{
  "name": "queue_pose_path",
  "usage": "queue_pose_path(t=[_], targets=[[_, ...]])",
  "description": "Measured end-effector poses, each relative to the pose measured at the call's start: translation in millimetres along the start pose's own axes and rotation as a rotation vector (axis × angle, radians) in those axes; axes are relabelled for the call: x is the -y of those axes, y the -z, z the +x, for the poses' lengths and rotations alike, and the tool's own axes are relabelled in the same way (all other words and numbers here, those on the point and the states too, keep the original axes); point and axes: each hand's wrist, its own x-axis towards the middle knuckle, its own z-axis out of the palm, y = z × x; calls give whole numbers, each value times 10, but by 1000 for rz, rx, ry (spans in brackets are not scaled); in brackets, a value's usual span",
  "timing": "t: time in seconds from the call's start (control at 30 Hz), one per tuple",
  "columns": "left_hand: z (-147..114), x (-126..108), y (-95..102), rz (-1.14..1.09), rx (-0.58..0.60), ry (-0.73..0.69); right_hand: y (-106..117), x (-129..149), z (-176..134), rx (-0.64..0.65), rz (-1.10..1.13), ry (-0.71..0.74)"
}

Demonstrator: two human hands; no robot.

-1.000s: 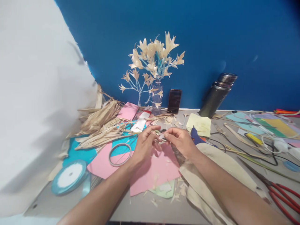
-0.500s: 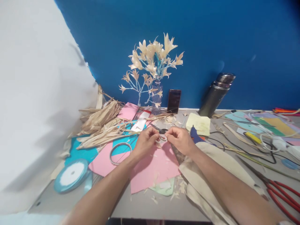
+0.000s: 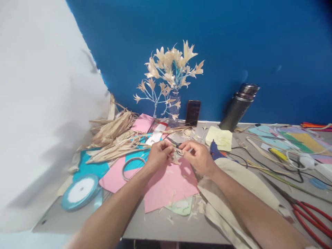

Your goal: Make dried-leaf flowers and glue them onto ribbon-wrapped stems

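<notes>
My left hand (image 3: 159, 157) and my right hand (image 3: 198, 158) are held close together above pink paper (image 3: 171, 186). Both are pinched closed on a thin pale strip (image 3: 177, 149) that runs between the fingertips. Its material is too small to make out. Just below the fingers a small cream husk piece (image 3: 176, 161) shows, partly hidden. Dark-handled scissors (image 3: 171, 141) lie right behind the hands. Left of my left hand rests a grey tape ring (image 3: 126, 169), and a blue glue gun (image 3: 214, 149) sits beyond my right hand.
Dried husks (image 3: 111, 135) are heaped at left, above a blue ribbon spool (image 3: 80, 192). Husk flowers (image 3: 173, 64) stand in a clear bottle at the wall, near a phone (image 3: 193, 113) and a tilted flask (image 3: 238, 107). Red-handled shears (image 3: 308, 214) and cables lie at right.
The pale loop between my fingers now appears as a narrow, stretched strip. My right hand has turned slightly and shifted left; my left hand stays nearly in place. The view has moved slightly.
</notes>
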Motion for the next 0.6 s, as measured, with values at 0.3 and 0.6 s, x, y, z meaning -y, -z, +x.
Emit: queue_pose_path(t=[0.3, 0.6], targets=[[34, 22, -31, -381, 37, 228, 8, -53, 26, 78, 494, -203], [-52, -116, -10, -238, -107, -97, 96, 13, 46, -135, 46, -55]])
